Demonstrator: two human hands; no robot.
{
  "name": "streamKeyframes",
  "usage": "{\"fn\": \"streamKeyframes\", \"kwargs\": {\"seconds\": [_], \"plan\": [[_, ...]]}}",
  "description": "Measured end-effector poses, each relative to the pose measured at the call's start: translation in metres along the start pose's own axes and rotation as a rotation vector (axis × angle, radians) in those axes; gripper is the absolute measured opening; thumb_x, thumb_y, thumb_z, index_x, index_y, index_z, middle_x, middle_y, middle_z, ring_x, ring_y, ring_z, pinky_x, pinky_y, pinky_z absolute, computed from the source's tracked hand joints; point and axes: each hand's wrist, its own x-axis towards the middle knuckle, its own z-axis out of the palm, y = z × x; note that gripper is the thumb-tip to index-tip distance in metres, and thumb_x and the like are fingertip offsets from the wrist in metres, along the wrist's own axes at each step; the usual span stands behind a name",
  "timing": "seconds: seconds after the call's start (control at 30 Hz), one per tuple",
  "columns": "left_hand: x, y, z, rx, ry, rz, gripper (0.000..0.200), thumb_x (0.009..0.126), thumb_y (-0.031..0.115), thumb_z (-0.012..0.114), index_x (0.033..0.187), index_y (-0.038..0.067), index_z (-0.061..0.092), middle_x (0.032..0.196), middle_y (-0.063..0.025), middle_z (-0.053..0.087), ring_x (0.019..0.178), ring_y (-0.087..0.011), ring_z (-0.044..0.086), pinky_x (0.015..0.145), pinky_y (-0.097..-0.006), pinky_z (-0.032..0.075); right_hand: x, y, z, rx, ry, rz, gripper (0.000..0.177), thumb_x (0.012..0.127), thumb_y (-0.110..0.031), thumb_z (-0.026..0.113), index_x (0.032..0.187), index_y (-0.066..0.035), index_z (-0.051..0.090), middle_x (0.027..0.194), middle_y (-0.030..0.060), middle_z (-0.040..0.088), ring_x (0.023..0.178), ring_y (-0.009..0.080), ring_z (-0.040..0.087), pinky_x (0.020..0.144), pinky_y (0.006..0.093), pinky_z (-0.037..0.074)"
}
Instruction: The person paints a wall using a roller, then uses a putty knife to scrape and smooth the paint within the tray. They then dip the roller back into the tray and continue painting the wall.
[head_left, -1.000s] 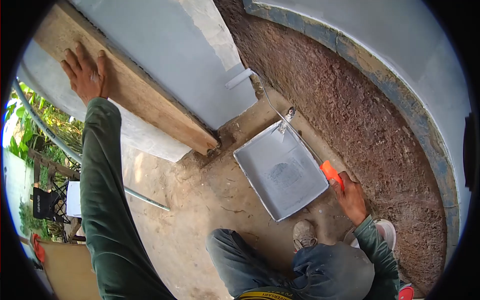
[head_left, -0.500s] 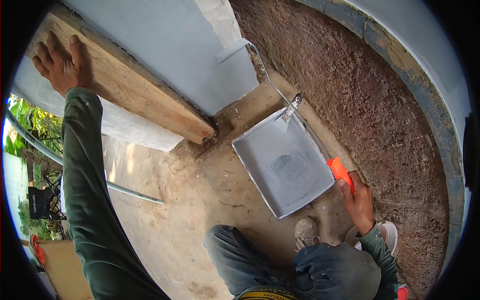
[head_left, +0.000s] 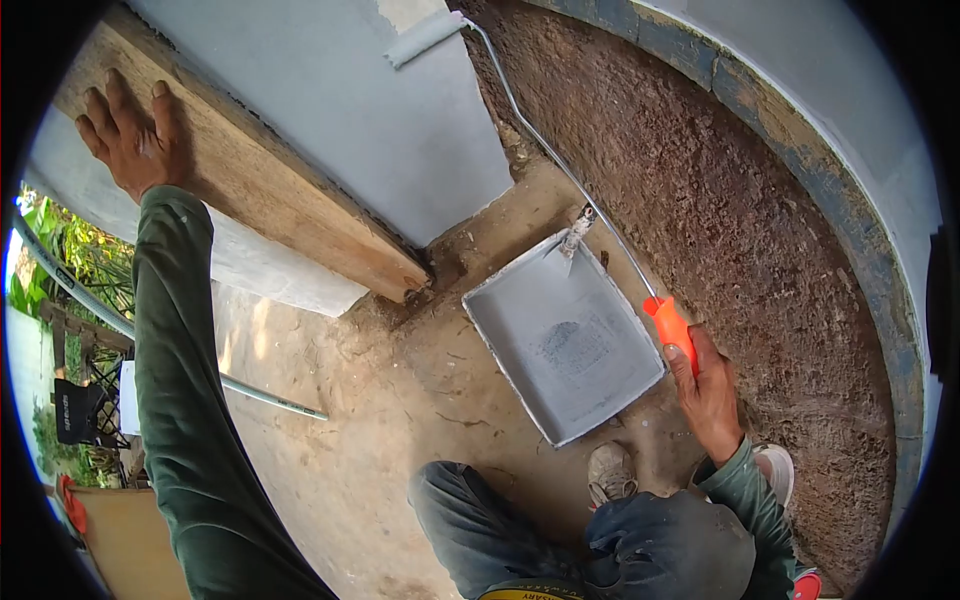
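Observation:
My right hand [head_left: 708, 393] is wrapped round the orange handle of a paint roller [head_left: 674, 328]. The roller's long bent metal rod reaches up to a paint-covered sleeve [head_left: 425, 40], which lies against the grey-painted wall [head_left: 330, 90]. My left hand [head_left: 138, 137] rests with spread fingers on the wooden door frame [head_left: 270, 205], holding nothing. Below the roller rod, a paint tray [head_left: 508, 376] with grey paint stands on the floor. A paint-smeared brush [head_left: 577, 232] leans over the tray's far corner.
A rough brown stone wall base [head_left: 740, 220] curves along the right. A grey-green hose [head_left: 275, 400] lies on the concrete floor [head_left: 400, 400] at left. Beyond it stands a black folding chair [head_left: 85, 411]. My shoe [head_left: 611, 472] is just below the tray.
The roller sleeve has moved up and to the left along the wall. My right hand has risen slightly with the handle. My left hand stays on the wood.

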Motion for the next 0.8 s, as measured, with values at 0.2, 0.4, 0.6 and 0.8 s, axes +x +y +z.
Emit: {"fn": "streamKeyframes", "kwargs": {"seconds": [0.2, 0.4, 0.6, 0.8], "plan": [[0.000, 0.000, -0.002, 0.005, -0.012, -0.027, 0.070, 0.099, 0.057, 0.052, 0.157, 0.017, 0.045, 0.166, -0.0203, 0.032, 0.156, -0.0437, 0.017, 0.127, -0.0525, 0.016, -0.006, 0.053, 0.039, -0.029, -0.062, 0.040, 0.029, 0.104, -0.028, 0.063, 0.115, -0.003, 0.055, 0.074, 0.0282, 0.061, 0.072, 0.0515, 0.063, 0.059, 0.0543, 0.047], [0.000, -0.003, 0.000, -0.002, -0.005, -0.022, 0.071, 0.099, 0.057, 0.053, 0.157, 0.017, 0.045, 0.166, -0.0191, 0.032, 0.156, -0.0435, 0.016, 0.127, -0.0526, 0.018, -0.012, 0.073, 0.061, 0.080, -0.080, 0.097, 0.024, 0.101, -0.022, 0.063, 0.113, -0.003, 0.056, 0.079, 0.0298, 0.063, 0.076, 0.0540, 0.062, 0.062, 0.0557, 0.047], [0.000, 0.000, -0.003, -0.002, -0.032, -0.058, 0.068, 0.100, 0.054, 0.054, 0.157, 0.018, 0.045, 0.167, -0.0169, 0.031, 0.157, -0.0420, 0.015, 0.127, -0.0516, 0.019, -0.012, 0.086, 0.050, 0.002, -0.095, 0.062, 0.026, 0.102, -0.024, 0.063, 0.112, -0.002, 0.057, 0.078, 0.0300, 0.062, 0.077, 0.0540, 0.062, 0.063, 0.0554, 0.048], [-0.001, 0.000, -0.003, 0.010, -0.043, -0.064, 0.068, 0.099, 0.054, 0.056, 0.157, 0.019, 0.045, 0.167, -0.0160, 0.030, 0.157, -0.0409, 0.015, 0.127, -0.0514, 0.020, -0.014, 0.094, 0.050, 0.010, -0.121, 0.106, 0.028, 0.102, -0.028, 0.063, 0.112, -0.002, 0.058, 0.078, 0.0299, 0.061, 0.078, 0.0534, 0.062, 0.063, 0.0547, 0.047]]}}
